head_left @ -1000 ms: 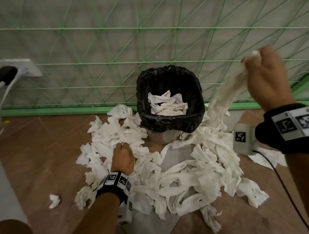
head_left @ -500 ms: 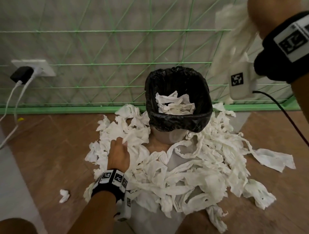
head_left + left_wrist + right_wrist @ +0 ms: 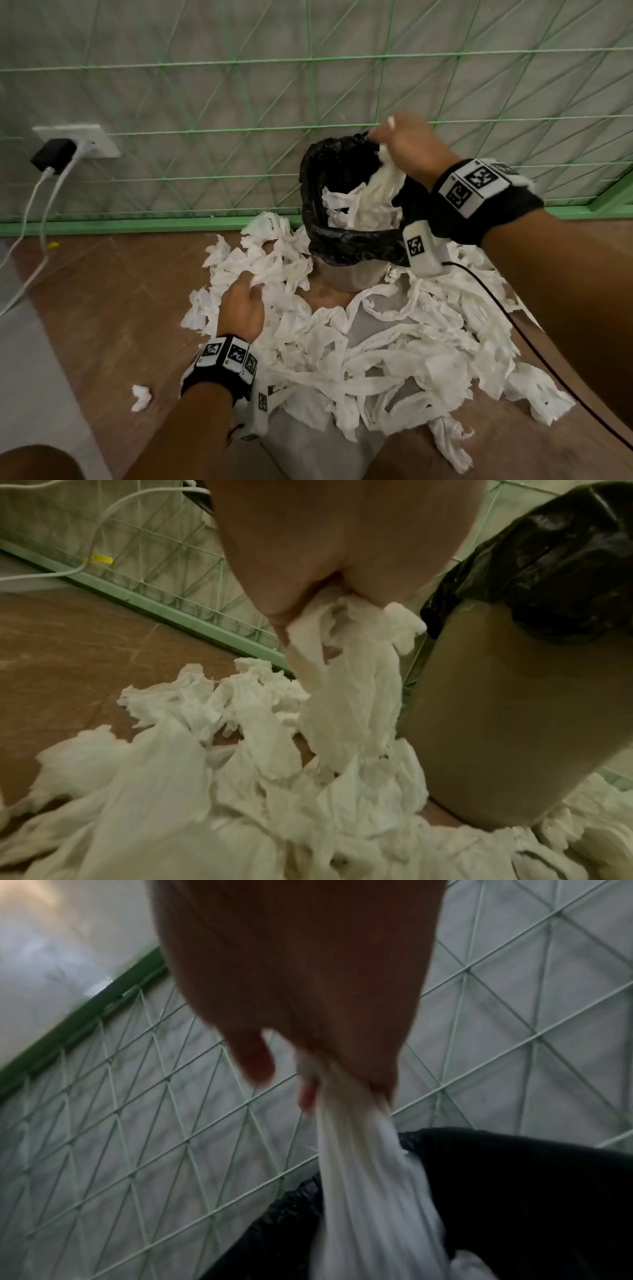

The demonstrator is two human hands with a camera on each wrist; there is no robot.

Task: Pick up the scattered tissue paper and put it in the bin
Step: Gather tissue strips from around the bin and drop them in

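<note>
two hands, right hand (image 3: 407, 144) gripping one tissue strip (image 3: 380, 186), one bin (image 3: 346, 236)

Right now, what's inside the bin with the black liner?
The bin holds crumpled white tissue. The right hand grips a strip that hangs down into it. How deep the pile goes and the bin's bottom are hidden by the tissue and the liner.

- Head view looks steeply down from above at the bin (image 3: 346, 236) and floor (image 3: 102, 294).
- Left wrist view sits low, close beside the bin (image 3: 496, 723).
- Right wrist view hovers close above the bin (image 3: 514, 1191), facing the mesh wall (image 3: 137, 1123).
</note>
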